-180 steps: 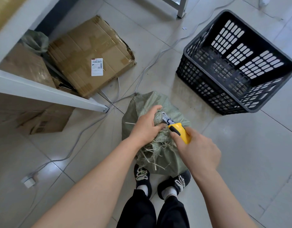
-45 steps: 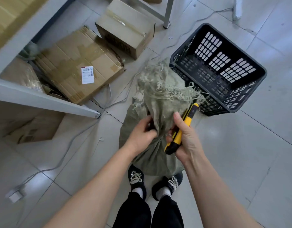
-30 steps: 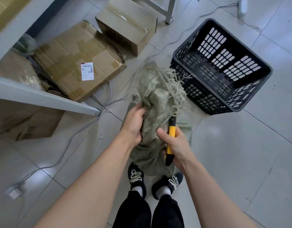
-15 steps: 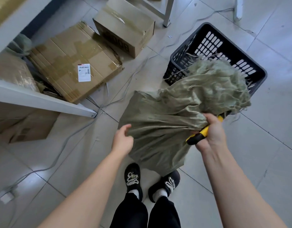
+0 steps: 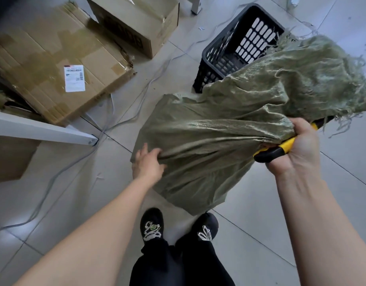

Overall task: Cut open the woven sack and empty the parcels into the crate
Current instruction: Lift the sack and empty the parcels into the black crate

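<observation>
The green woven sack (image 5: 229, 129) is lifted off the floor and lies on its side, its frayed cut mouth over the black plastic crate (image 5: 237, 44) at the upper right. My right hand (image 5: 295, 147) bunches the sack near its mouth and also grips the yellow-and-black utility knife (image 5: 281, 148). My left hand (image 5: 149, 164) pinches the sack's lower left edge. The sack hides most of the crate, and no parcels show.
A flattened cardboard box with a shipping label (image 5: 54, 69) and a closed carton (image 5: 134, 19) lie on the tiled floor at upper left. A white shelf rail (image 5: 44, 131) juts in from the left. Grey cables (image 5: 120, 118) run across the floor. My feet (image 5: 178, 226) stand below the sack.
The sack has swung from upright on the floor to lying sideways toward the crate. My right hand has risen to the right with the sack's neck and knife; my left hand now grips the bottom edge.
</observation>
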A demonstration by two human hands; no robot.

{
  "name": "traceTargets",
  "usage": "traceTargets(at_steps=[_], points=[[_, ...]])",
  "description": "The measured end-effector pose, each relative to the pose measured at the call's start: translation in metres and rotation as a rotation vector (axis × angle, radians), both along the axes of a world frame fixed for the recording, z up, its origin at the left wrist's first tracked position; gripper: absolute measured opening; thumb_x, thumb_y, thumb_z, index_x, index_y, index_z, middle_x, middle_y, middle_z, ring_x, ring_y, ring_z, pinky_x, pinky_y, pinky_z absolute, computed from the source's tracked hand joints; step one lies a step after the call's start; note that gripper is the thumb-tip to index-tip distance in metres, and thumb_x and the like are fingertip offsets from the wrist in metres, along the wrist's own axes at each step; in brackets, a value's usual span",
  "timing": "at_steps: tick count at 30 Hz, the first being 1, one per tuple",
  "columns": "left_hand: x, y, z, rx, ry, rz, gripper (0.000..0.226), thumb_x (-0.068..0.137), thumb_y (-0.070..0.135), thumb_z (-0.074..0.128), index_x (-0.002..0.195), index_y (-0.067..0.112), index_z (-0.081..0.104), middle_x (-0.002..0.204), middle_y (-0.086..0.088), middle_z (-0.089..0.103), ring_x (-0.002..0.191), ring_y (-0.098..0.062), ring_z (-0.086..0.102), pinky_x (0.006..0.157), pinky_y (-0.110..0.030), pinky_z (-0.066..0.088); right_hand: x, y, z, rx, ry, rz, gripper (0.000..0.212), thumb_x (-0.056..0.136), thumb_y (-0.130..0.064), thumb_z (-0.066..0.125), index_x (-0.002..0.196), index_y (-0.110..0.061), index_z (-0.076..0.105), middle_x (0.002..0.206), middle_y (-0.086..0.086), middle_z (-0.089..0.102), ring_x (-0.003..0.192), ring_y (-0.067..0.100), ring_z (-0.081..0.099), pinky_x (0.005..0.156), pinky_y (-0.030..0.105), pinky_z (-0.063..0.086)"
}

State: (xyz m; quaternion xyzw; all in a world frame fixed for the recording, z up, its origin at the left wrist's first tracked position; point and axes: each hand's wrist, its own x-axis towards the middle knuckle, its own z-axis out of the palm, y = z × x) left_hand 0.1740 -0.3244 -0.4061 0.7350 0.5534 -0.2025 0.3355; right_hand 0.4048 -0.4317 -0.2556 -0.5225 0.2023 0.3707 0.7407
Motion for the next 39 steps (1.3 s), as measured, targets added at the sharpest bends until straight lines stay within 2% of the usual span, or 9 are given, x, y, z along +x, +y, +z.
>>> traceTargets(at_steps=[2, 4, 9, 12, 15, 19, 27, 35, 39], points=[[0.011, 0.002, -0.003, 0.046, -0.02, 0.008, 0.009, 0.088, 0.024, 0.057, 0.095, 0.025, 0.064, 0.122, -0.009, 0.063, 0.115, -0.032, 0.052, 0.085, -0.034, 0.043, 0.003, 0.0, -0.008, -0.032, 0.002, -0.005, 0.016, 0.07, -0.002, 0.052, 0.084, -0.007, 0.059, 0.078, 0.008, 0.06, 0.076, 0.026, 0.062, 0.072, 0.033, 0.054], [0.014, 0.001, 0.001, 0.062, -0.093, 0.107, 0.009, 0.092, 0.02, 0.049, 0.086, 0.02, 0.056, 0.104, -0.014, 0.067, 0.099, -0.035, 0.058, 0.071, -0.032, 0.04, 0.005, 0.0, -0.014, -0.092, -0.002, 0.0, 0.007, 0.075, -0.004, 0.051, 0.075, -0.009, 0.057, 0.074, 0.008, 0.057, 0.069, 0.025, 0.06, 0.066, 0.032, 0.052], [0.004, 0.008, 0.047, 0.099, -0.198, 0.431, 0.025, 0.099, 0.018, 0.037, 0.106, -0.002, 0.052, 0.113, -0.028, 0.059, 0.106, -0.04, 0.055, 0.083, -0.041, 0.04, -0.003, 0.001, -0.009, -0.327, 0.061, -0.02, 0.008, 0.068, -0.009, 0.061, 0.075, -0.01, 0.057, 0.075, 0.012, 0.055, 0.063, 0.026, 0.058, 0.057, 0.033, 0.048], [0.025, 0.011, 0.092, 0.079, -0.324, 0.443, 0.025, 0.099, 0.019, 0.038, 0.104, 0.0, 0.053, 0.108, -0.023, 0.06, 0.103, -0.035, 0.054, 0.08, -0.037, 0.037, -0.009, -0.005, 0.001, -0.444, 0.123, -0.017, 0.034, 0.053, -0.013, 0.065, 0.086, -0.014, 0.056, 0.084, 0.008, 0.053, 0.072, 0.022, 0.057, 0.057, 0.034, 0.048], [0.052, 0.007, 0.14, 0.034, -0.431, 0.418, 0.021, 0.098, 0.019, 0.039, 0.093, 0.006, 0.053, 0.09, -0.01, 0.056, 0.089, -0.027, 0.05, 0.069, -0.032, 0.03, -0.009, -0.011, 0.016, -0.509, 0.122, -0.01, 0.016, 0.065, -0.006, 0.064, 0.072, -0.014, 0.051, 0.069, 0.003, 0.049, 0.058, 0.02, 0.052, 0.046, 0.026, 0.045], [0.063, 0.0, 0.19, -0.125, -0.477, 0.464, 0.028, 0.096, 0.018, 0.04, 0.068, 0.015, 0.041, 0.069, 0.002, 0.043, 0.066, -0.015, 0.038, 0.058, -0.032, 0.028, 0.0, -0.008, 0.048, -0.575, 0.02, -0.036, 0.017, 0.071, -0.005, 0.067, 0.086, -0.009, 0.06, 0.078, 0.008, 0.06, 0.066, 0.022, 0.059, 0.065, 0.037, 0.054], [0.064, -0.005, 0.247, -0.381, -0.542, 0.675, 0.035, 0.094, 0.018, 0.043, 0.06, 0.02, 0.038, 0.065, -0.003, 0.037, 0.07, -0.02, 0.036, 0.066, -0.033, 0.028, 0.021, -0.001, 0.087, -0.594, -0.033, -0.042, 0.014, 0.069, -0.004, 0.067, 0.08, -0.009, 0.059, 0.08, 0.011, 0.061, 0.073, 0.025, 0.062, 0.073, 0.041, 0.055], [0.136, 0.019, 0.31, -0.631, -0.699, 1.016, 0.027, 0.099, 0.016, 0.042, 0.089, 0.002, 0.063, 0.079, -0.018, 0.066, 0.074, -0.03, 0.065, 0.08, -0.044, 0.054, 0.084, 0.035, 0.116, -0.383, -0.078, 0.032, 0.009, 0.078, -0.006, 0.072, 0.079, -0.009, 0.063, 0.085, 0.011, 0.068, 0.085, 0.029, 0.068, 0.08, 0.043, 0.057], [0.184, 0.016, 0.319, -0.616, -0.694, 1.103, 0.025, 0.099, 0.016, 0.042, 0.105, 0.002, 0.061, 0.084, -0.02, 0.066, 0.075, -0.03, 0.066, 0.074, -0.043, 0.056, 0.132, 0.042, 0.11, -0.318, 0.036, 0.151, 0.044, 0.073, -0.031, 0.083, 0.103, -0.004, 0.065, 0.104, 0.016, 0.071, 0.092, 0.032, 0.071, 0.083, 0.052, 0.057]])
